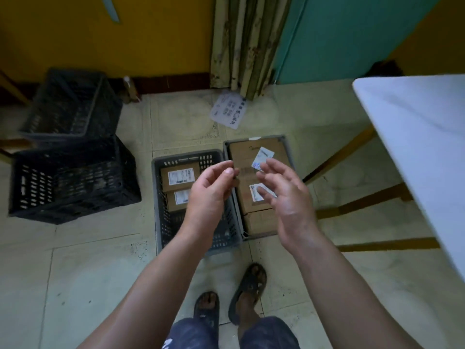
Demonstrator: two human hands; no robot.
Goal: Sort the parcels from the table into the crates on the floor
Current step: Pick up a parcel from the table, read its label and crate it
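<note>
Both hands are being held in the air above the perforated grey crate [157, 197] standing on the tiled floor [88, 273]. The left hand [208, 187] is being kept empty over that crate's right rim, its fingers loosely curled and its thumb near the index fingertip. The right hand [284, 195] is being held just to the right of it, empty too, with its fingers relaxed and slightly spread. Two small labelled cardboard parcels [180, 177] are being kept inside the grey crate, one touching the other, against its far left corner. A second grey crate [287, 152] is being kept touching the first crate's right side, and it is being filled by a large cardboard parcel [251, 159] bearing labels, with another brown parcel [259, 221] at its near end. Two black crates [73, 182] are being kept stacked well to the left of the grey crate, the upper one tilted. A printed sheet of paper [229, 110] is lying on the floor beyond the grey crate, at the foot of a curtain [249, 44]. The white tabletop [415, 137] is being seen far to the right of the grey crate, on wooden legs. Sandalled feet [247, 285] are being planted just nearer than the grey crate.
</note>
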